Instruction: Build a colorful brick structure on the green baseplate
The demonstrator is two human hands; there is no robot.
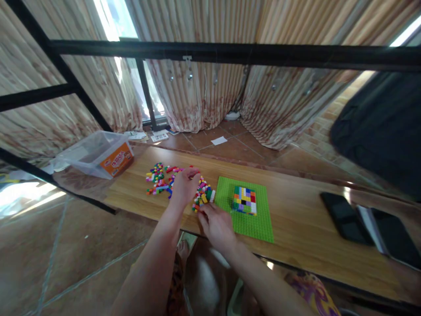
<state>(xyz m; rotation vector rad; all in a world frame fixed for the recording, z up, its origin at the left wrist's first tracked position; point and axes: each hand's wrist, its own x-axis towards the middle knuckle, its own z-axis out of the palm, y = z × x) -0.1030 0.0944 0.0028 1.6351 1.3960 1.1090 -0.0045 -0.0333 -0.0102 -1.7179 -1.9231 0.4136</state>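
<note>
A heap of small coloured bricks (159,177) lies spread on the wooden table (296,206). My left hand (184,184) rests palm down on the heap, its fingers curled over the bricks; what they hold, if anything, is hidden. My right hand (215,224) sits at the near end of the heap, just left of a green baseplate (256,224), with its fingers bent onto the bricks. A square block built of many-coloured bricks (244,200) stands on the baseplate.
A clear plastic box (95,153) with an orange label stands at the table's left end. Dark phones or tablets (345,217) lie at the right. A black metal frame (230,52) crosses overhead. Curtains hang behind, over tiled floor.
</note>
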